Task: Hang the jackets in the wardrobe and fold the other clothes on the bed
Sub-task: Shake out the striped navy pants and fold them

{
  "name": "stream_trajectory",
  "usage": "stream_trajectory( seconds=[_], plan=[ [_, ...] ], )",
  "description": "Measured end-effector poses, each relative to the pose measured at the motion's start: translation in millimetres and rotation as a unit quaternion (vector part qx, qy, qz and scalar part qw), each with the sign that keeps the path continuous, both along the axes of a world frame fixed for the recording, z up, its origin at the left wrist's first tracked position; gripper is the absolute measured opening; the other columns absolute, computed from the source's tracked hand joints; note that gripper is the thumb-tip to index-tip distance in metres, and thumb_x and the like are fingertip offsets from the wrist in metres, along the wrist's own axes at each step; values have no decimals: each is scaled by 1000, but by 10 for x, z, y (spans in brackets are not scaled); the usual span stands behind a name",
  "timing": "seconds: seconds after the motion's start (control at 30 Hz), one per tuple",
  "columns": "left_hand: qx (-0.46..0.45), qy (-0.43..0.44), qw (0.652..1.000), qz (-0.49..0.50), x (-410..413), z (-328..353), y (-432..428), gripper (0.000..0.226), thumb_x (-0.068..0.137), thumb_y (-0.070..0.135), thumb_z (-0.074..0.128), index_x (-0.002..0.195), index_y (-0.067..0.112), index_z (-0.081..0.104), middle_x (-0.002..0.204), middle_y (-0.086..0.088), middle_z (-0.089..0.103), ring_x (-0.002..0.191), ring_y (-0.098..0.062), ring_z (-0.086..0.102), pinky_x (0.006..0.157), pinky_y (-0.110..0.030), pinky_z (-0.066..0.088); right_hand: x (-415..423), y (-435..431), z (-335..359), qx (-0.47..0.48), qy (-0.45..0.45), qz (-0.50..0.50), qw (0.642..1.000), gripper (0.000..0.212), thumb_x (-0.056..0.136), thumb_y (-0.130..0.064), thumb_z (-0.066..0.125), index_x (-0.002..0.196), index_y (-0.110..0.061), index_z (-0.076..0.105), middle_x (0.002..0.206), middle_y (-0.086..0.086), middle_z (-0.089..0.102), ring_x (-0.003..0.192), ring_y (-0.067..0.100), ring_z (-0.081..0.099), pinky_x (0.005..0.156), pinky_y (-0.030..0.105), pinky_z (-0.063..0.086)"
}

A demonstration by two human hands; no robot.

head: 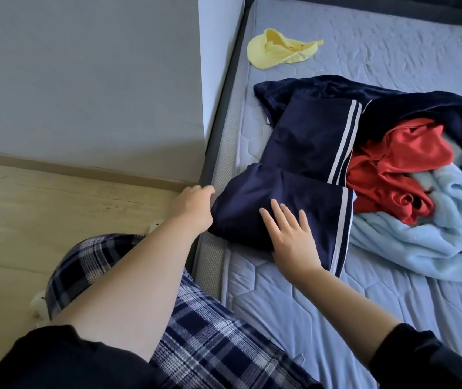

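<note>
The left hand (194, 204) grips the left edge of the navy trousers (305, 147) with curled fingers; the right hand (290, 238) lies flat on them, fingers straight.

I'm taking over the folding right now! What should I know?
Left hand grips the left edge of the navy trousers; right hand presses flat on their folded end.
Done: trousers folded over once, lying near the mattress edge.
Left: finish that fold, then sort the red garment, light blue fleece and dark navy fleece piled beside them.
A yellow cap lies farther up the bed.
</note>
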State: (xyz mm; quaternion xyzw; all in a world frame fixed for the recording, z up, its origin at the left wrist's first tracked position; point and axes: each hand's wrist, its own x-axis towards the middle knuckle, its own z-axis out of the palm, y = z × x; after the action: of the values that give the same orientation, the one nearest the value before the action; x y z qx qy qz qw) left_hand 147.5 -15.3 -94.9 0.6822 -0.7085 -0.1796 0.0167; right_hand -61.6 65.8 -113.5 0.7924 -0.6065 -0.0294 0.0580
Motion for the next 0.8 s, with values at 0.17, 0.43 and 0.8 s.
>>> stream_trajectory(
  seconds=[0.17, 0.43, 0.8],
  plan=[
    [-178, 101, 951, -233, -302, 175, 81, 57, 73, 11, 58, 129, 15, 54, 122, -7, 53, 115, -30, 46, 93, -38, 40, -253, 252, -123, 12, 36, -56, 998, 105, 42, -6, 88, 139, -13, 48, 139, 20, 49, 127, 36, 49, 96, 61, 40],
    [2, -196, 911, -363, -699, -125, 294, 108, 81, 15, 68, 150, 29, -14, 159, -10, -14, 147, -27, -4, 116, -53, 12, -267, 207, -133, 38, -3, -71, 997, 71, 76, 6, 60, 143, -6, 38, 139, 23, 45, 127, 39, 45, 103, 45, 41],
    [-112, 372, 911, 137, -10, 259, -271, 58, 77, 25, 72, 131, 26, 51, 125, 4, 56, 118, -17, 51, 90, -24, 41, -273, -483, 853, 149, -252, -102, 951, 24, 68, -15, 60, 92, -19, 63, 84, 1, 64, 82, 28, 61, 63, 27, 40]
  ],
)
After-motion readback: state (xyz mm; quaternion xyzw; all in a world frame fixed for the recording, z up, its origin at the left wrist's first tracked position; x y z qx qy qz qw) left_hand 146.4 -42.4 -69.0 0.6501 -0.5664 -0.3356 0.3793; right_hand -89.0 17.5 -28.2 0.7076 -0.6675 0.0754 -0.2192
